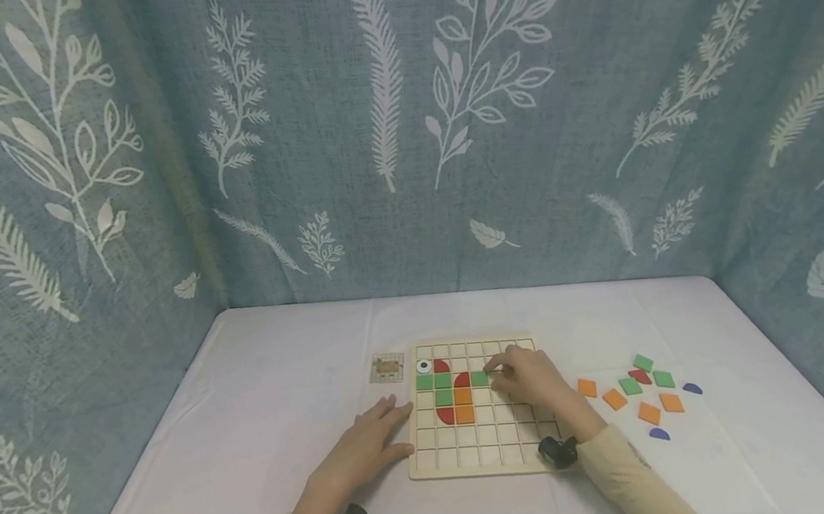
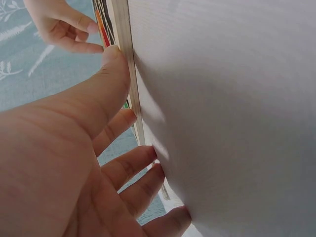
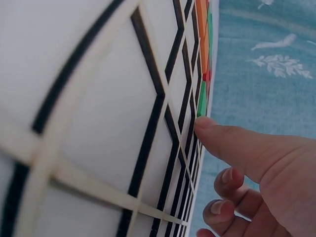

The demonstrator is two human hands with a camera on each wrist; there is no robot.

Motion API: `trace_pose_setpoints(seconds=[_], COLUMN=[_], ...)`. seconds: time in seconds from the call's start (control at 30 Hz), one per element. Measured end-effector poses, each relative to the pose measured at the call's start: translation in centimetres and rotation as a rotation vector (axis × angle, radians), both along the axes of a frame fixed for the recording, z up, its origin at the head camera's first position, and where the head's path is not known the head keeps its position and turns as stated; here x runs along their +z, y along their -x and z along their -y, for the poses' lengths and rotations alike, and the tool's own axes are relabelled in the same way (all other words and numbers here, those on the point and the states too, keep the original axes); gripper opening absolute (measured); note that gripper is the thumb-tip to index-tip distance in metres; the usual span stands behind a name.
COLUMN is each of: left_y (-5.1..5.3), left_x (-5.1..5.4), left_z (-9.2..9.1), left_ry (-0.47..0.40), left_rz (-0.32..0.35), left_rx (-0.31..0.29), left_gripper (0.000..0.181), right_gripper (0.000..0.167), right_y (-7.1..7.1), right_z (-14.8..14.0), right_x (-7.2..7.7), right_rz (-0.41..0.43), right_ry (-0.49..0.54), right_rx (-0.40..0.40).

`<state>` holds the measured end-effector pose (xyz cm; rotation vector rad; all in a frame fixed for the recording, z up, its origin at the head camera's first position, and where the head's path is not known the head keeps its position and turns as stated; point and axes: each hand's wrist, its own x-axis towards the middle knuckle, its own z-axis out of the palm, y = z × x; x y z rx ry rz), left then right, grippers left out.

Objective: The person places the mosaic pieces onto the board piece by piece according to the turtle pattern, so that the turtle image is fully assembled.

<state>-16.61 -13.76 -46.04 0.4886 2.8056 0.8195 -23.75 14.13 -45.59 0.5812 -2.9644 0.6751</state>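
Observation:
A pale wooden grid board [image 1: 448, 459] lies on the white table, with green, orange and red tiles and a white eye-like disc [image 1: 424, 366] in its cells. My right hand [image 1: 528, 374] is over the board's right half. Its thumb and index fingertips are at the right edge of a green tile [image 1: 479, 378] lying in a cell; the other fingers are bent in the right wrist view. My left hand [image 1: 371, 439] rests beside the board's left edge, fingers spread, the thumb [image 2: 116, 66] against the rim. Nothing is held in it.
Loose pieces lie right of the board: several orange squares [image 1: 650, 413], green squares [image 1: 664, 380], a red piece [image 1: 640, 377] and blue half-rounds [image 1: 659, 434]. A small picture card [image 1: 388, 367] sits at the board's upper left. Leaf-patterned blue curtains [image 1: 350, 238] surround the table.

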Motion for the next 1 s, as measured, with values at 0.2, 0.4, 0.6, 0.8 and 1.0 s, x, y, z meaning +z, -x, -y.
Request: trace_pose_setpoints(seconds=[0.2,0.4,0.6,0.8,1.0], left_y=[0.0,0.1,0.1,0.2,0.2], left_x=[0.0,0.0,0.1,0.0,-0.1], left_z=[0.0,0.1,0.1,0.1,0.1], left_ry=[0.003,0.007,0.003,0.004,0.002], left_rz=[-0.002,-0.002,-0.004,-0.010,-0.005], left_rx=[0.000,-0.003,-0.009,-0.010,-0.007], left_gripper=[0.064,0.064,0.063,0.063,0.063], right_gripper=[0.021,0.021,0.019,0.018,0.020], right_y=[-0.1,-0.6,-1.0,-1.5,-2.2], right_z=[-0.2,-0.9,-2.2,-3.9,-5.4], right_x=[-0.1,0.2,0.5,0.5,1.2], right_rz=[0.005,0.007,0.015,-0.034,-0.016], right_ry=[0.002,0.004,0.008,0.001,0.002], right_rx=[0.012,-0.018,-0.049,-0.042,-0.081])
